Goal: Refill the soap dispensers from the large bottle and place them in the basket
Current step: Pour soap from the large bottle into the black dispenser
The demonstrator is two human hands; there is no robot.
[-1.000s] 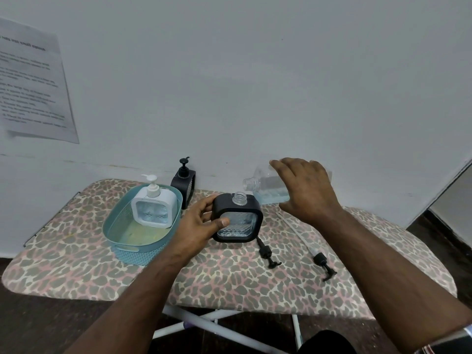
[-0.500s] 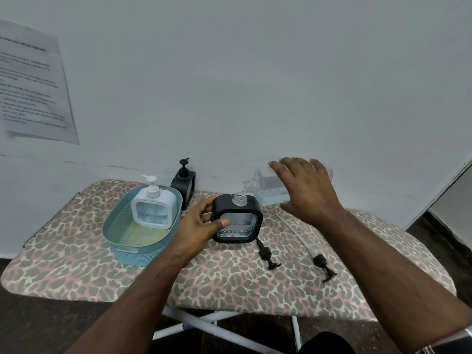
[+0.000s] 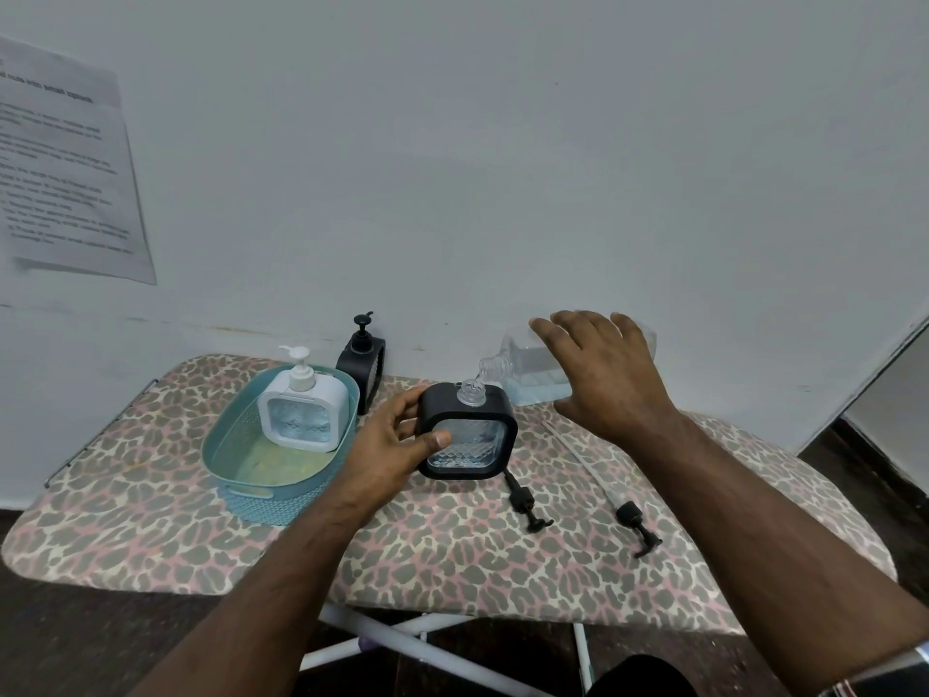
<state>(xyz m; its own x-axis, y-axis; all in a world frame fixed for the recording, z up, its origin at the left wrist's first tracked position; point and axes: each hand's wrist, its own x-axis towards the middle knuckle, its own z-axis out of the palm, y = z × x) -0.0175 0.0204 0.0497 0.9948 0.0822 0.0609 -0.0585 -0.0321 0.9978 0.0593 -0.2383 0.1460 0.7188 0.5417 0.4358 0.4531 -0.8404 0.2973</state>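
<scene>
1. Pouring step: right hand (image 3: 606, 377) grips tilted large bottle (image 3: 528, 374), mouth over black dispenser (image 3: 467, 432) held by left hand (image 3: 397, 445).
2. Next, likely: level bottle, refit pump (image 3: 525, 505) below dispenser, move to basket (image 3: 236, 435) left of left hand.

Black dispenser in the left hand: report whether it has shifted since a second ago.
No. The black dispenser keeps its place between the basket and the loose pump.

Clear big bottle (image 3: 528, 367) tipped, pouring into uncapped black dispenser (image 3: 467, 432) right of teal basket (image 3: 241, 435) w/ white dispenser (image 3: 303, 412) inside.
</scene>
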